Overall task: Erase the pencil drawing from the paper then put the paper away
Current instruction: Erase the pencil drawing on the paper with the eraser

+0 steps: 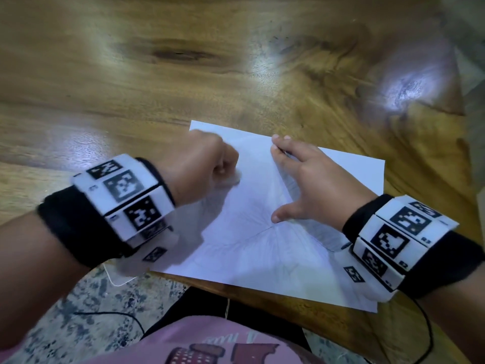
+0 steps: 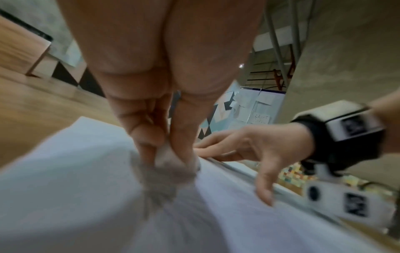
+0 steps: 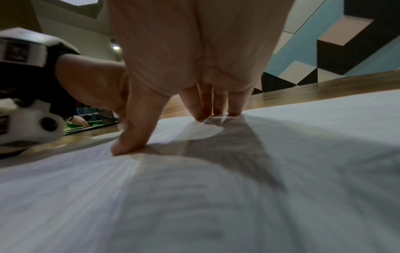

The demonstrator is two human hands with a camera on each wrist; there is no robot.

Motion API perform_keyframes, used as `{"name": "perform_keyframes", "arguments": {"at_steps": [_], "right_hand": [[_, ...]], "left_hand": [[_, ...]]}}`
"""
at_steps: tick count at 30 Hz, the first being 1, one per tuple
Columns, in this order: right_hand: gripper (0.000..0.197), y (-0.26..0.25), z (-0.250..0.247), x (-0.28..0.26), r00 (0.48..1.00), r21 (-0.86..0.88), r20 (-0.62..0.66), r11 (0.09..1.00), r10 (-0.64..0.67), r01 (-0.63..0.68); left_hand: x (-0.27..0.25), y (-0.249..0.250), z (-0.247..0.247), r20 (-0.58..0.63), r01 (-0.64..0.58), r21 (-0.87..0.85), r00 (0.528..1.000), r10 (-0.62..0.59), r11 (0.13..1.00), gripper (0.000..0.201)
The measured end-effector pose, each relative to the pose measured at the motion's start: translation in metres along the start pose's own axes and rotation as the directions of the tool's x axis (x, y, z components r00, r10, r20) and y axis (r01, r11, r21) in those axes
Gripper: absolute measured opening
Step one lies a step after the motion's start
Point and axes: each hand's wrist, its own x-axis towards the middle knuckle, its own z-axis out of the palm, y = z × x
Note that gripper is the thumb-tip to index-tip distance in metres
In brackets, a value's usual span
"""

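Observation:
A white sheet of paper (image 1: 328, 258) with faint pencil lines lies at the near edge of the wooden table (image 1: 157, 88). My left hand (image 1: 207, 164) is curled over the sheet's left part and pinches a small white eraser (image 2: 166, 156) whose tip touches the paper (image 2: 75, 196). The hand is motion-blurred. My right hand (image 1: 307, 182) lies spread on the sheet, with fingertips (image 3: 216, 111) and thumb (image 3: 129, 142) pressing the paper (image 3: 303, 154) flat.
The table's near edge (image 1: 262, 290) runs just below the paper, with a speckled floor (image 1: 78, 311) and thin cables (image 1: 118, 315) beneath. Wide bare wood stretches beyond and left of the sheet. A patterned wall (image 3: 346, 42) stands behind.

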Motion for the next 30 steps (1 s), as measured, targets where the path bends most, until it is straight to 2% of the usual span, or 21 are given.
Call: {"name": "perform_keyframes", "arguments": {"at_steps": [2, 4, 6, 8, 9, 11, 13, 14, 16, 18, 19, 20, 21, 24, 25, 27, 30], "right_hand": [[0.115, 0.000, 0.000, -0.001, 1.000, 0.004, 0.006, 1.000, -0.001, 0.001], [0.116, -0.001, 0.001, -0.001, 1.000, 0.007, 0.007, 1.000, -0.003, 0.003], [0.116, -0.001, 0.001, -0.001, 1.000, 0.008, 0.008, 1.000, -0.001, 0.001], [0.117, -0.001, 0.002, -0.001, 1.000, 0.005, 0.004, 1.000, 0.001, -0.001], [0.117, -0.001, 0.002, 0.000, 1.000, 0.003, 0.001, 1.000, 0.000, 0.000], [0.117, 0.000, 0.003, 0.000, 1.000, -0.003, 0.001, 1.000, -0.002, 0.002], [0.117, 0.000, 0.002, 0.000, 1.000, -0.002, 0.001, 1.000, -0.003, 0.003], [0.116, 0.000, 0.002, -0.001, 1.000, 0.000, 0.001, 1.000, -0.004, 0.004], [0.116, 0.000, 0.002, -0.001, 1.000, -0.005, 0.001, 1.000, -0.003, 0.003], [0.116, 0.001, 0.003, -0.001, 1.000, -0.010, -0.002, 1.000, -0.003, 0.003], [0.116, 0.001, 0.003, 0.000, 1.000, -0.009, -0.001, 1.000, -0.003, 0.003], [0.116, 0.001, 0.003, 0.000, 1.000, -0.006, 0.001, 1.000, -0.002, 0.002], [0.116, 0.002, 0.003, 0.000, 1.000, -0.003, 0.001, 1.000, -0.002, 0.002], [0.115, 0.001, 0.004, 0.001, 1.000, 0.004, -0.005, 1.000, 0.003, -0.003], [0.113, 0.000, 0.004, 0.001, 1.000, 0.014, -0.010, 1.000, 0.005, -0.004], [0.106, -0.004, 0.004, 0.000, 1.000, 0.018, -0.010, 1.000, -0.007, 0.008], [0.099, -0.008, 0.005, 0.000, 1.000, -0.041, 0.012, 0.999, -0.027, 0.028]], "left_hand": [[-0.012, -0.002, -0.001, 0.162, 0.017, 0.001, 0.987, -0.017, 1.000, 0.012], [-0.012, -0.001, -0.003, 0.198, 0.044, -0.006, 0.979, -0.042, 0.999, 0.010], [0.002, 0.001, -0.003, 0.072, 0.044, -0.016, 0.996, -0.043, 0.999, 0.005], [0.011, 0.006, -0.002, -0.072, 0.064, -0.035, 0.995, -0.067, 0.997, 0.007], [0.010, 0.006, -0.002, -0.088, 0.069, -0.030, 0.994, -0.071, 0.997, 0.009], [0.000, 0.004, 0.000, 0.015, 0.036, -0.007, 0.999, -0.036, 0.999, 0.006], [-0.012, 0.003, 0.001, 0.186, 0.024, -0.007, 0.982, -0.022, 1.000, 0.008], [-0.014, 0.003, 0.001, 0.219, 0.035, -0.015, 0.975, -0.030, 0.999, 0.010], [-0.006, 0.003, -0.001, 0.130, 0.053, -0.017, 0.990, -0.050, 0.998, 0.006], [0.005, 0.001, -0.002, -0.085, 0.083, -0.016, 0.993, -0.085, 0.996, 0.006], [0.006, 0.001, -0.002, -0.152, 0.088, -0.027, 0.984, -0.091, 0.996, 0.008], [0.004, -0.001, -0.001, -0.164, 0.074, -0.029, 0.983, -0.078, 0.997, 0.011], [-0.001, -0.003, -0.001, -0.122, 0.046, -0.016, 0.991, -0.048, 0.999, 0.013], [-0.019, -0.006, -0.002, 0.101, 0.025, -0.003, 0.995, -0.025, 1.000, 0.015], [-0.020, -0.007, -0.002, 0.131, 0.037, -0.010, 0.991, -0.036, 0.999, 0.015], [-0.013, -0.006, -0.003, 0.075, 0.054, -0.021, 0.996, -0.052, 0.998, 0.009], [-0.003, -0.003, 0.001, -0.131, 0.070, -0.035, 0.989, -0.074, 0.997, 0.011]]}}
